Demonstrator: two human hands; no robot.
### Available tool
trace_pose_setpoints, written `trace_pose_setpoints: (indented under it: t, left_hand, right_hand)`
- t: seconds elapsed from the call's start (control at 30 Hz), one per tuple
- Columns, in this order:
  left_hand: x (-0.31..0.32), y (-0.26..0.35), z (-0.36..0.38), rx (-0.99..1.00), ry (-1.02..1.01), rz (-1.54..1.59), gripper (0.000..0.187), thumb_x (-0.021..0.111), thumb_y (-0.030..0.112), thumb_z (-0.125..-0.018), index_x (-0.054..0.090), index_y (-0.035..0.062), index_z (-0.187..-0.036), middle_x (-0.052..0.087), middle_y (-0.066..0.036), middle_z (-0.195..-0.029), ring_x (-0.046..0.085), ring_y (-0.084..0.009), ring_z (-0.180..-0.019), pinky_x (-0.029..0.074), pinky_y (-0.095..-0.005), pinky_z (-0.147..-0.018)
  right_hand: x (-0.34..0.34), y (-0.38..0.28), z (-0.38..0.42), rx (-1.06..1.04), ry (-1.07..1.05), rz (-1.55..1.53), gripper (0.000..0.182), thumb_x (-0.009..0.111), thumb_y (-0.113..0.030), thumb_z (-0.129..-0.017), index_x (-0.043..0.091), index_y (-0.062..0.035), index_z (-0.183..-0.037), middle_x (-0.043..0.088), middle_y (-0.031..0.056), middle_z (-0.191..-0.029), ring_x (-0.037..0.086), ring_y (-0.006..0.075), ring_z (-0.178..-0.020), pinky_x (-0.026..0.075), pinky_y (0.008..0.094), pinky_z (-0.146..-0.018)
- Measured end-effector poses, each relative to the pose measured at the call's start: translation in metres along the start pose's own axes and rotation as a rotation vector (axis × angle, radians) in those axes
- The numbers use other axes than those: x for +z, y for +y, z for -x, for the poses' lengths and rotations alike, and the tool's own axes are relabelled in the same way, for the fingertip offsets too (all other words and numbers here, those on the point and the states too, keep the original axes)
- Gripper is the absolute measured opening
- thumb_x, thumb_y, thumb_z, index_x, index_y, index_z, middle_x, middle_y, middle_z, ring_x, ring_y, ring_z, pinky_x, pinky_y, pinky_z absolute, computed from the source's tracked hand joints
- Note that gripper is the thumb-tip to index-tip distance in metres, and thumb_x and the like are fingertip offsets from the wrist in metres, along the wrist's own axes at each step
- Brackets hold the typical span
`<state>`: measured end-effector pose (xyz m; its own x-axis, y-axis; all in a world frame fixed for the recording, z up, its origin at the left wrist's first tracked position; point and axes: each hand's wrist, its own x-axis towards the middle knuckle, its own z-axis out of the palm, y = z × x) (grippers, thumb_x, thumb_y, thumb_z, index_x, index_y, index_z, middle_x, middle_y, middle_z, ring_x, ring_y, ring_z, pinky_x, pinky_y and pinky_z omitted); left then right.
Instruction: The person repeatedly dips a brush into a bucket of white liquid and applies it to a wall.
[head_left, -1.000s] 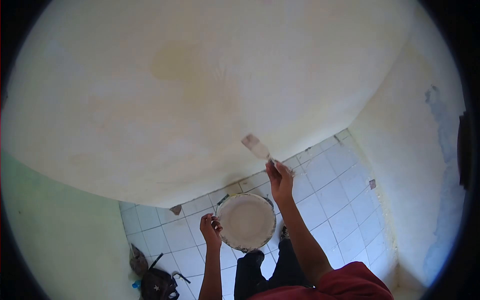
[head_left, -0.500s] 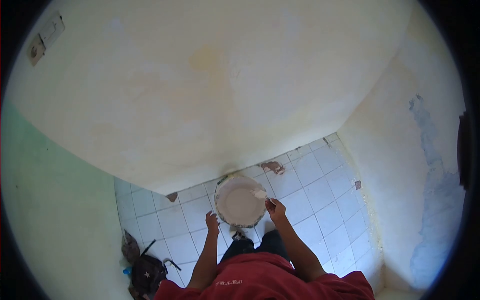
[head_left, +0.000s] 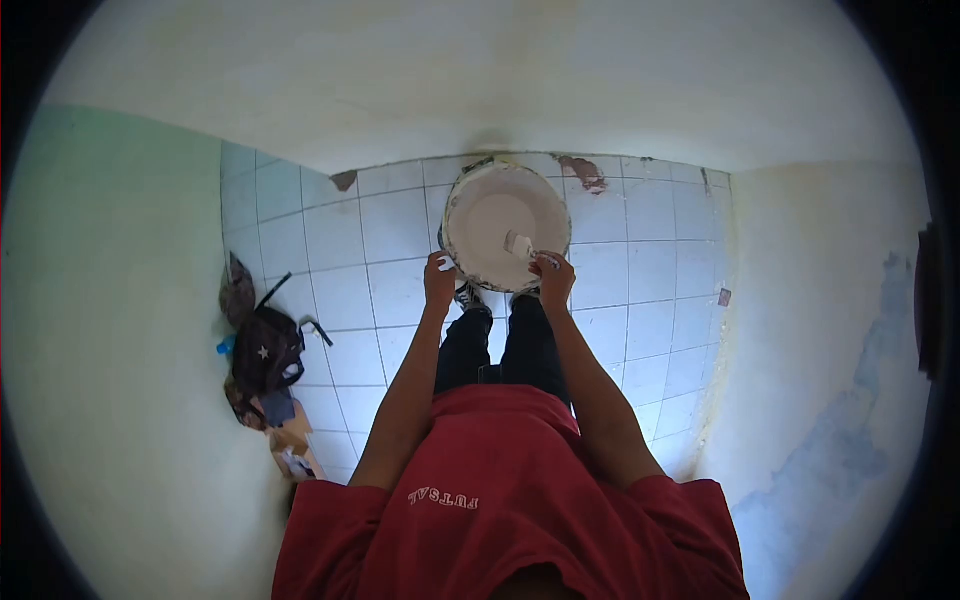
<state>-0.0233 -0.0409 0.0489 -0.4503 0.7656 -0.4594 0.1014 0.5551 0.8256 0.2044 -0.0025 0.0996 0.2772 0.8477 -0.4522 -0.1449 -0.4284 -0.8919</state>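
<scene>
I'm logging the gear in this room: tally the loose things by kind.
Round white putty-coated pans: 1
Putty knives, blade white with putty: 1
Dark backpacks with a star on them: 1
Total: 3

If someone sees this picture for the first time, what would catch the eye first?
Probably the round pan of white paste in the middle, held at its near rim by the left hand while the right hand dips a putty knife into it. Below it fills the person's red shirt. On the white tiled floor, at the left wall, lies a dark backpack.
</scene>
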Motion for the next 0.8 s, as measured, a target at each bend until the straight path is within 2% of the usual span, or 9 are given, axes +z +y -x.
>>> trace_pose_setpoints:
  t: [0.03, 0.07, 0.1, 0.23, 0.37, 0.4, 0.6, 0.67, 0.8]
  left_hand:
    - [0.004, -0.016, 0.002, 0.012, -0.023, -0.089, 0.042, 0.062, 0.002, -0.079, 0.054, 0.0040, -0.120, 0.063, -0.018, -0.108, 0.060, -0.0296, -0.106, 0.048, -0.0377, -0.089]
    - [0.007, -0.045, 0.002, 0.100, -0.049, -0.097, 0.053, 0.068, 0.003, -0.083, 0.045, 0.0136, -0.130, 0.061, -0.014, -0.111, 0.063, -0.0180, -0.083, 0.052, -0.0311, -0.065]
    - [0.010, -0.037, 0.008, 0.103, -0.034, -0.106, 0.053, 0.068, 0.004, -0.084, 0.043, 0.0116, -0.130, 0.064, -0.013, -0.107, 0.064, -0.0188, -0.078, 0.053, -0.0305, -0.063]
    - [0.013, -0.017, 0.012, 0.043, -0.021, -0.109, 0.050, 0.066, 0.003, -0.085, 0.044, 0.0091, -0.129, 0.068, -0.012, -0.095, 0.066, -0.0186, -0.076, 0.052, -0.0323, -0.062]
    - [0.012, -0.008, 0.012, 0.096, 0.036, -0.185, 0.046, 0.062, 0.001, -0.085, 0.044, 0.0061, -0.127, 0.070, -0.013, -0.088, 0.068, -0.0193, -0.076, 0.051, -0.0312, -0.061]
    - [0.011, -0.006, 0.011, -0.027, 0.013, -0.106, 0.044, 0.060, -0.001, -0.085, 0.045, 0.0030, -0.126, 0.070, -0.015, -0.089, 0.068, -0.0191, -0.076, 0.052, -0.0298, -0.062]
    - [0.009, -0.011, -0.005, -0.114, 0.012, 0.109, 0.042, 0.065, 0.002, -0.083, 0.051, 0.0022, -0.123, 0.070, -0.014, -0.092, 0.068, -0.0196, -0.081, 0.053, -0.0307, -0.069]
    - [0.007, -0.018, -0.011, -0.112, 0.033, 0.175, 0.040, 0.070, 0.002, -0.080, 0.055, 0.0032, -0.118, 0.070, -0.014, -0.095, 0.069, -0.0214, -0.086, 0.053, -0.0326, -0.073]
    - [-0.002, -0.012, -0.017, -0.049, 0.021, 0.177, 0.038, 0.069, -0.001, -0.079, 0.058, 0.0039, -0.115, 0.068, -0.011, -0.092, 0.068, -0.0202, -0.084, 0.053, -0.0310, -0.072]
  right_hand:
    - [0.003, -0.001, -0.004, 0.020, -0.017, 0.017, 0.012, 0.065, -0.003, -0.084, 0.066, 0.0070, -0.092, 0.068, 0.0121, -0.080, 0.068, 0.0212, -0.069, 0.058, 0.0310, -0.068]
    - [0.005, 0.015, -0.003, -0.112, -0.080, 0.278, 0.012, 0.065, -0.003, -0.085, 0.066, 0.0062, -0.092, 0.068, 0.0121, -0.078, 0.068, 0.0200, -0.068, 0.056, 0.0300, -0.066]
    - [0.007, 0.018, -0.004, -0.275, -0.135, 0.523, 0.011, 0.064, -0.002, -0.085, 0.067, 0.0054, -0.092, 0.068, 0.0121, -0.076, 0.068, 0.0188, -0.068, 0.055, 0.0290, -0.064]
    - [0.015, 0.044, -0.018, -0.450, -0.239, 0.687, 0.013, 0.066, -0.002, -0.082, 0.067, 0.0046, -0.093, 0.069, 0.0123, -0.076, 0.068, 0.0182, -0.068, 0.052, 0.0290, -0.063]
    - [0.021, 0.057, -0.025, -0.333, -0.297, 0.649, 0.015, 0.066, -0.001, -0.081, 0.067, 0.0044, -0.095, 0.069, 0.0135, -0.077, 0.067, 0.0188, -0.068, 0.052, 0.0293, -0.065]
    - [0.025, 0.057, -0.026, -0.325, -0.298, 0.654, 0.015, 0.066, -0.001, -0.081, 0.067, 0.0044, -0.095, 0.069, 0.0135, -0.077, 0.067, 0.0188, -0.068, 0.052, 0.0293, -0.065]
    - [0.037, 0.062, -0.036, -0.341, -0.332, 0.723, 0.015, 0.065, 0.000, -0.082, 0.067, 0.0041, -0.096, 0.070, 0.0134, -0.077, 0.068, 0.0184, -0.068, 0.052, 0.0292, -0.064]
    - [0.043, 0.061, -0.036, -0.234, -0.329, 0.682, 0.015, 0.068, -0.002, -0.077, 0.068, 0.0026, -0.091, 0.069, 0.0192, -0.084, 0.068, 0.0309, -0.078, 0.052, 0.0367, -0.073]
    - [0.050, 0.074, -0.043, -0.201, -0.338, 0.720, 0.015, 0.069, -0.002, -0.077, 0.068, 0.0024, -0.091, 0.069, 0.0192, -0.084, 0.069, 0.0312, -0.079, 0.052, 0.0370, -0.074]
